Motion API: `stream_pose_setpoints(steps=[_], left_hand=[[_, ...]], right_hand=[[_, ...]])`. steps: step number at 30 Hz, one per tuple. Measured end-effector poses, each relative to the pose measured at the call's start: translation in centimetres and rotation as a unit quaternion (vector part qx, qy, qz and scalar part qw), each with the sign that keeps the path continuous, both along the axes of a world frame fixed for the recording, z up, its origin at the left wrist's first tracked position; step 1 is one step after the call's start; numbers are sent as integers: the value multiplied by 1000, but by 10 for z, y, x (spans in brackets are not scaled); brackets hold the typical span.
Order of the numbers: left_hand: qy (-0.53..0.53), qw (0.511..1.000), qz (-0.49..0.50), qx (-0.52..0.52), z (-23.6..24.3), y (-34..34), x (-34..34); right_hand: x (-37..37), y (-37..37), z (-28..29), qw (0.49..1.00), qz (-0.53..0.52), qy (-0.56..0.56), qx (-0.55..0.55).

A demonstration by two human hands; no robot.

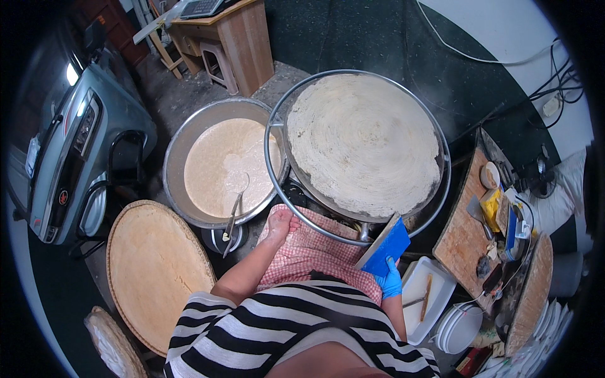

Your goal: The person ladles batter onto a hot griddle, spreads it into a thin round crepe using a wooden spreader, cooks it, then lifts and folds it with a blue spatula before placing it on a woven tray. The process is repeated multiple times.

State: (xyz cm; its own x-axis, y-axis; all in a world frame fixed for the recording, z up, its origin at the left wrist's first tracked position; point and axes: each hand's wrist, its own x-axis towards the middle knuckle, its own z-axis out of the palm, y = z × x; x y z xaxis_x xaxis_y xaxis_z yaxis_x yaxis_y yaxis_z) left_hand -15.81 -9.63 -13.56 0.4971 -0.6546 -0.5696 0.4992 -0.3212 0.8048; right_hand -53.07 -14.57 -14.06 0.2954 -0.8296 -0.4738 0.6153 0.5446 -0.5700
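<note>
My left hand (282,223) is curled closed in front of the red-and-white checked apron (296,252); nothing shows in its fingers. In a blue glove, my right hand (389,281) grips a flat blue rectangular spreader board (386,244) by its lower end. The board's upper edge reaches the near right rim of the large round griddle (435,194). A wide pale sheet of batter (365,142) covers most of the griddle, with circular streaks in it. Left of the griddle stands a metal basin (173,165) of beige batter (217,160), with a ladle (234,211) leaning over its near rim.
A metal ring (449,157) surrounds the griddle. A round woven tray (113,264) of flat pale sheets lies at lower left, near a vehicle (82,151). At right are a wooden board (463,233) with tools, a white tub (444,277) and white buckets (460,327). A desk (242,44) stands behind.
</note>
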Motion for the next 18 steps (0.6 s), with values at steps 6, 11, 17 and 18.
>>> stream_pose_setpoints(steps=[6, 11, 17, 18], left_hand=[[-1, 1000, -2, 1, 2, 0, 0], [-5, 1000, 3, 14, 4, -1, -1], [-5, 1000, 2, 10, 3, 0, -1], [-8, 1000, 0, 8, 2, 0, -1]], right_hand=[[0, 1, 3, 1000, -9, 14, 11], [2, 2, 10, 999, -12, 20, 26], [2, 2, 13, 999, -12, 13, 29], [1, 2, 12, 1000, -5, -3, 9]])
